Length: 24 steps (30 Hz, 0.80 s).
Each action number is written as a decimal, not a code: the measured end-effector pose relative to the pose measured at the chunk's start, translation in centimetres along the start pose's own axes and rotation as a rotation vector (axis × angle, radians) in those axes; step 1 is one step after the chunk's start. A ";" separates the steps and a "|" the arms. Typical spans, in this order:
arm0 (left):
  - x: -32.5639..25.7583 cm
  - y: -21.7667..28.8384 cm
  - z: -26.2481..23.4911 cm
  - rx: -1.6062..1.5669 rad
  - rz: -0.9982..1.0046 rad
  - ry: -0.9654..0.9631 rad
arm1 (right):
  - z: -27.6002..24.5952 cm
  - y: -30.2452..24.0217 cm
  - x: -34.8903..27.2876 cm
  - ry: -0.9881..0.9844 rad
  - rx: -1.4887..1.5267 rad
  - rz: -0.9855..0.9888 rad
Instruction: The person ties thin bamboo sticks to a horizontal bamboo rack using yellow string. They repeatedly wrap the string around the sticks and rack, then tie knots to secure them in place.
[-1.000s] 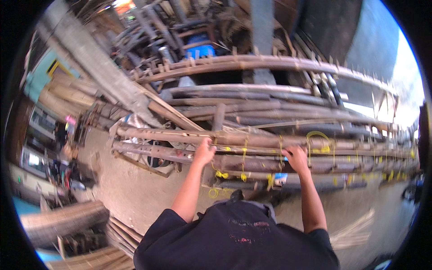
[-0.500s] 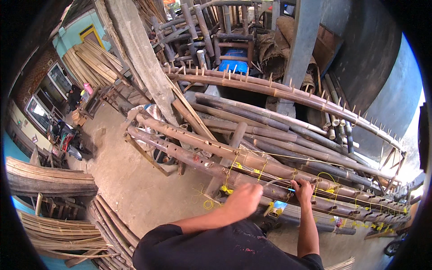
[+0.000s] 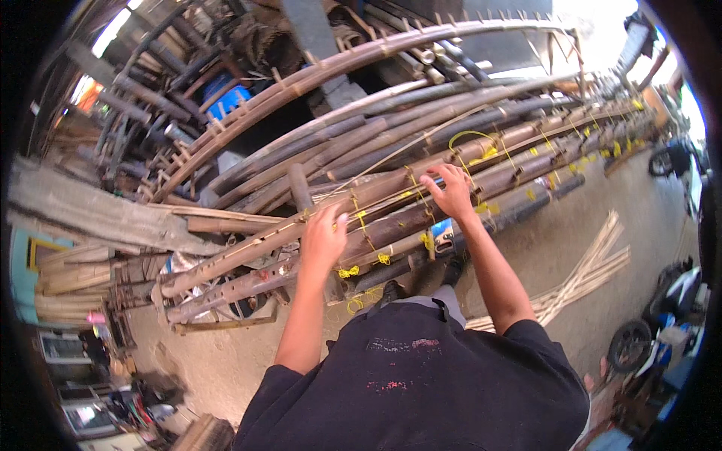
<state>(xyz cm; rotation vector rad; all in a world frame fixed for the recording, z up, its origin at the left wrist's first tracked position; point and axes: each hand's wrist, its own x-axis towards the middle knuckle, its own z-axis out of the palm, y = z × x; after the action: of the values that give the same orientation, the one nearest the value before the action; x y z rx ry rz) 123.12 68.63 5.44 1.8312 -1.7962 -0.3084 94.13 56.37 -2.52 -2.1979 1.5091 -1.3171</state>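
Note:
Two long brown bamboo poles with rows of notches and holes lie side by side, the upper pole and the lower pole. Yellow cord is looped around them at intervals. A thin bamboo strip runs lengthwise between the poles. My left hand is over the upper pole, thumb apart from the fingers; no held object shows. Farther right, my right hand hovers over or touches the strip, fingers curved and apart. Its palm side is hidden.
Behind lie stacked bamboo poles and a curved pole set with pegs. A grey concrete pillar stands at left. Split bamboo strips lie on the floor at right, near a motorbike. Loose yellow cord hangs below.
The view has turned rightward. My left hand, earlier a fist close to the right hand with a bent strip between them, has moved left over the upper pole and loosened. The strip now lies straighter.

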 end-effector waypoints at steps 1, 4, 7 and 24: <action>1.3 0.9 2.1 -0.006 0.032 -0.052 | -0.2 0.1 -0.9 0.102 0.101 0.099; 4.2 1.7 10.6 -0.061 0.256 0.011 | -0.7 -1.0 -7.5 0.006 0.700 0.685; 6.1 5.2 13.4 0.089 0.098 -0.289 | -0.1 -1.1 -12.6 -0.516 1.153 1.236; 7.7 6.6 16.8 0.032 -0.149 -0.353 | 0.2 -4.6 -4.1 0.672 1.530 1.310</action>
<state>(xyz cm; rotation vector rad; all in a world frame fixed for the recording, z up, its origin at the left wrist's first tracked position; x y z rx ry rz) 109.38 57.75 -3.24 2.0366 -1.9018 -0.7019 96.96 61.90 -2.33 0.2037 0.9004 -1.6022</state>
